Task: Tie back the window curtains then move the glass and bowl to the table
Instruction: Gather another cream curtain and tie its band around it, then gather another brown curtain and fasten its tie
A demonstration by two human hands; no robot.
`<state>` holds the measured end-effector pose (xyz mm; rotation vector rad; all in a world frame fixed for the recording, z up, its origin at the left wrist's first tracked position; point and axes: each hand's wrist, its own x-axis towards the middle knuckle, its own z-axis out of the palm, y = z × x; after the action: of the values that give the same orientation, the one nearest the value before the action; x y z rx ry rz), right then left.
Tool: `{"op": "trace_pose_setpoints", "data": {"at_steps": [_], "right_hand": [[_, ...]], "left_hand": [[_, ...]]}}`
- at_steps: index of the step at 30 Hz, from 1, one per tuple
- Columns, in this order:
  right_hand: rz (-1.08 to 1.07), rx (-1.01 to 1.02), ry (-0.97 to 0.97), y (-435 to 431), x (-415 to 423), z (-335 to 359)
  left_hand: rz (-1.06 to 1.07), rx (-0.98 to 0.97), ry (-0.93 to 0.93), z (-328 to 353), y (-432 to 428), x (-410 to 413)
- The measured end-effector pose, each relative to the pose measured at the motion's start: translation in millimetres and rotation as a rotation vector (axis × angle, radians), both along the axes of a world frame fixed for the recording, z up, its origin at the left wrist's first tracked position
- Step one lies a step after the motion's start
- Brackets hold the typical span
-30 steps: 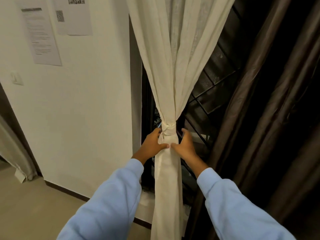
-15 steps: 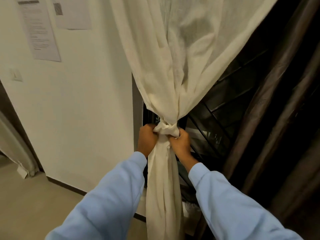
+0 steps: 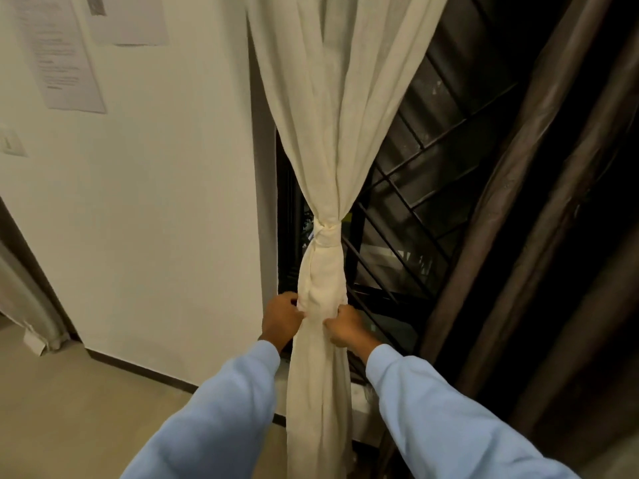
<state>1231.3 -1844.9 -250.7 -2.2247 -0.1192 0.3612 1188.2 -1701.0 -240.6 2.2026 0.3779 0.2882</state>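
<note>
Cream curtain (image 3: 332, 133), gathered into one column and cinched at a knot (image 3: 326, 233); whether the binding is the curtain's own cloth or a separate band cannot be told. Below the knot, the left hand (image 3: 281, 319) grips the column's left edge and the right hand (image 3: 345, 328) its right edge. The fingers of both hands curl into the fabric, their tips buried in the folds. The light blue sleeves (image 3: 221, 409) and the curtain's lower end are cut off by the frame. Behind the knot is a window grille (image 3: 432, 174), with the view beyond it dark and indistinct. Right of the knot a brown curtain (image 3: 518, 202) is partly lost in shadow. Left of the knot is a wall (image 3: 155, 202) with papers (image 3: 58, 53), their print blurred beyond reading.
</note>
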Motion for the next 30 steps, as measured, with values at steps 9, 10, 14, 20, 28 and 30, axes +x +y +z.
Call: {"op": "trace_pose_setpoints", "data": {"at_steps": [9,10,14,20,28,30], "right_hand": [[0.043,0.144,-0.178,14,6,33],[0.03,0.172,-0.176,18,9,41],[-0.025,0.404,-0.131,38,16,79],[0.07,0.37,-0.061,47,-1,89],[-0.011,0.265,-0.13,42,-8,48],[-0.049,0.255,-0.176,38,-9,43]], "left_hand": [[-0.043,0.022,-0.292,34,3,16],[-0.024,0.04,-0.354,45,6,16],[0.018,0.113,-0.556,92,16,18],[0.086,0.059,-0.502,71,29,-1],[0.111,-0.043,-0.249,-2,22,-17],[0.128,-0.05,-0.246,-2,16,-17]]}}
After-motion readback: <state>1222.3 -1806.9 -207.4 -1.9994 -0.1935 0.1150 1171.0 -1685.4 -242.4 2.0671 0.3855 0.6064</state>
